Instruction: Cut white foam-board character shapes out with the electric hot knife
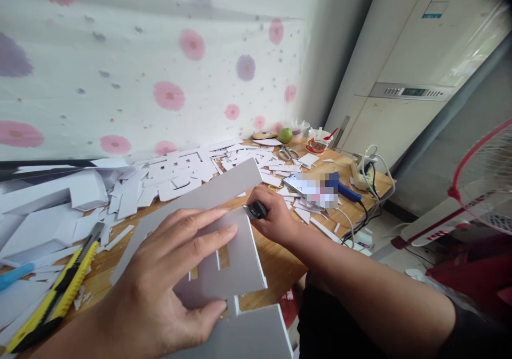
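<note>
My left hand (176, 273) lies spread over a white foam board (240, 265) with rectangular cutouts, fingers stretched and pressing on its face. Its thumb rests beside one of the notches. At the board's upper right corner, my right hand (272, 215) is closed round a knife with a black handle (257, 209); the fingers hide most of it, and the blade is hardly visible. Behind this board is another long white panel (224, 188). A yellow and black utility knife (60, 289) lies on the left among white offcuts.
White scraps (176, 175) cover the back of the wooden table (292, 255). Scissors (288, 152), a green apple (285, 135), a paper bowl (319, 141), a phone (304, 185) and a blue glue gun (348, 189) lie farther right. Cables run from a power strip (360, 172). A fan (486, 177) stands right.
</note>
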`<state>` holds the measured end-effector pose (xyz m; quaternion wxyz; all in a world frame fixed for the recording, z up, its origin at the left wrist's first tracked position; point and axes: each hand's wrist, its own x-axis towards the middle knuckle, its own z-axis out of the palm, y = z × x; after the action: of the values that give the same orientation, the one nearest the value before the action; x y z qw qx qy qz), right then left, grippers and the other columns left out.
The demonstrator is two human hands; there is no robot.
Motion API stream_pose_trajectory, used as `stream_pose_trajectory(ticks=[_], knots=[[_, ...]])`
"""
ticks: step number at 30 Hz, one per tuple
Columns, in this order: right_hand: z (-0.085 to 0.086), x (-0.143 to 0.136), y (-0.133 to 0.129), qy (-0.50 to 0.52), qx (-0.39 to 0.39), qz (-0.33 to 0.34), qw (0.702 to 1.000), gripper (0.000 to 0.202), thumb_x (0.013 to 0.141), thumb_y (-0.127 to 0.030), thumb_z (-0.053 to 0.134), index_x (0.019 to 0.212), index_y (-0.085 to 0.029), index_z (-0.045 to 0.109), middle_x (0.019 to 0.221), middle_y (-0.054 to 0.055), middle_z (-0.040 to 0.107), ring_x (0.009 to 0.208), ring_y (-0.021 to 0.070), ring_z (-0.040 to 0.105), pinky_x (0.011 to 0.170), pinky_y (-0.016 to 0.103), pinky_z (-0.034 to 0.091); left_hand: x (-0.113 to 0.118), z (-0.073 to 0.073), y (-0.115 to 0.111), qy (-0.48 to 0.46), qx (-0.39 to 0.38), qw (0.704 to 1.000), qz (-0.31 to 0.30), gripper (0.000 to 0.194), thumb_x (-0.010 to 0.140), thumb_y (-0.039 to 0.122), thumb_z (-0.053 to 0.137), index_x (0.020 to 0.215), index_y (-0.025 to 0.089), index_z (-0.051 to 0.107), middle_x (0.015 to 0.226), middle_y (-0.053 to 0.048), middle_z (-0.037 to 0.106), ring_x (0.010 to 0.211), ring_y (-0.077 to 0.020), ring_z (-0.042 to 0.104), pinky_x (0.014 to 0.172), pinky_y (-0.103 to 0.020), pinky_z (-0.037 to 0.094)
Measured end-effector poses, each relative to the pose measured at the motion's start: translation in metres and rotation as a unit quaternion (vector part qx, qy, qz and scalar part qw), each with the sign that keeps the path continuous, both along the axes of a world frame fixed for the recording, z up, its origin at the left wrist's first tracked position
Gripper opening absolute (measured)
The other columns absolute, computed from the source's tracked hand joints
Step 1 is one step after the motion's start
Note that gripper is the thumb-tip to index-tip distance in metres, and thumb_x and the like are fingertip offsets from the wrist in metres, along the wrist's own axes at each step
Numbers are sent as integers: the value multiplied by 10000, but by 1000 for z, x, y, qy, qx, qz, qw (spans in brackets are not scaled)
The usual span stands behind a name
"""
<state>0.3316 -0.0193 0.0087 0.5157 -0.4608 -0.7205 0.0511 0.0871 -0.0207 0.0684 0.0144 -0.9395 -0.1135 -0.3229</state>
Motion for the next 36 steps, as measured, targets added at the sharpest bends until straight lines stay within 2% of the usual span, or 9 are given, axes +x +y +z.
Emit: stream_pose_trajectory(ticks=[4,6,9,13,16,21,29,32,36], knots=[[-4,-1,4,24,-85,-50,995,164,723,-139,628,671,-219,494,709,-7,582,689,149,531,653,271,408,0,3,1,25,8,1000,-1,592,791,183,560,1380,204,508,1468,-44,513,1333,-210,486,1205,-344,339],[-3,0,3,56,-106,-46,992,196,736,-174,653,647,-217,484,667,-25,549,656,138,499,631,268,386,2,5,3,27,18,999,14,555,803,184,571,1356,206,526,1422,-51,545,1294,-213,511,1148,-343,391],[0,1,0,141,-138,15,980,210,793,-272,671,648,-207,535,623,-43,512,612,123,474,616,272,382,3,3,5,17,16,999,31,492,814,190,570,1305,216,559,1369,-53,574,1246,-227,539,1072,-366,432],[4,0,-4,283,-150,117,940,169,797,-349,749,870,-199,721,729,-22,628,608,117,513,612,278,430,4,-6,9,24,-8,999,44,506,813,211,573,1318,239,560,1402,-50,549,1265,-254,520,1074,-407,417],[7,-3,-6,327,-134,147,924,191,777,-341,784,920,-217,755,770,-13,672,603,115,527,597,274,443,5,-11,10,26,-5,999,47,512,812,226,564,1323,253,556,1407,-40,538,1271,-251,509,1090,-414,389],[15,-6,-9,268,-110,141,947,61,798,-264,732,800,-206,713,709,-13,656,631,131,560,628,285,460,5,-10,12,54,2,998,37,554,779,216,603,1330,255,554,1407,-40,557,1277,-263,513,1071,-416,410],[13,-2,-10,197,-107,47,973,180,840,-298,634,713,-213,541,674,-24,551,629,128,498,610,279,419,7,-12,14,34,-19,998,50,538,783,242,615,1319,274,572,1391,-51,592,1242,-301,558,1059,-473,426],[10,6,-11,163,-143,69,974,290,849,-383,677,696,-217,495,638,-44,475,613,120,441,592,273,381,6,-11,17,37,-11,997,65,518,793,250,621,1308,273,572,1363,-63,604,1214,-309,574,1035,-484,437],[9,14,-15,108,-176,97,974,321,845,-370,711,673,-202,499,639,-54,452,609,102,398,598,265,357,2,-7,22,33,-7,997,75,541,804,257,632,1340,273,558,1375,-69,594,1226,-314,578,1038,-483,440]])
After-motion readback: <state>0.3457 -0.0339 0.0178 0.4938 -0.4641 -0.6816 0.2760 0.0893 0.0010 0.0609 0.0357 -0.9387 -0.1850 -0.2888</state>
